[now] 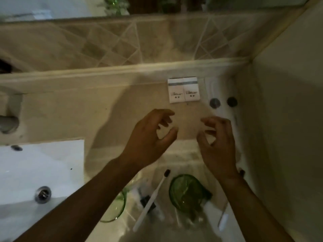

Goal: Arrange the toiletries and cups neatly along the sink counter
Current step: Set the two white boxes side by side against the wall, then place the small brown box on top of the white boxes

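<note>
Two small white boxes (183, 89) lie side by side at the back of the beige counter (70, 105). To their right stand two clear bottles with dark caps (215, 103), blurred. My left hand (152, 137) and my right hand (218, 138) hover over the counter in front of the boxes, fingers curled and apart, holding nothing. Near the front edge, under my forearms, a white toothbrush (150, 199) lies across clear wrapping, between one green glass cup (187, 191) and the rim of another (115, 208).
A white sink basin (35, 172) with a metal drain (42, 194) is at the left, a faucet base (8, 123) behind it. A tiled backsplash (104, 44) and a wall (288, 102) at the right bound the counter. A white tube (223, 221) lies near my right forearm.
</note>
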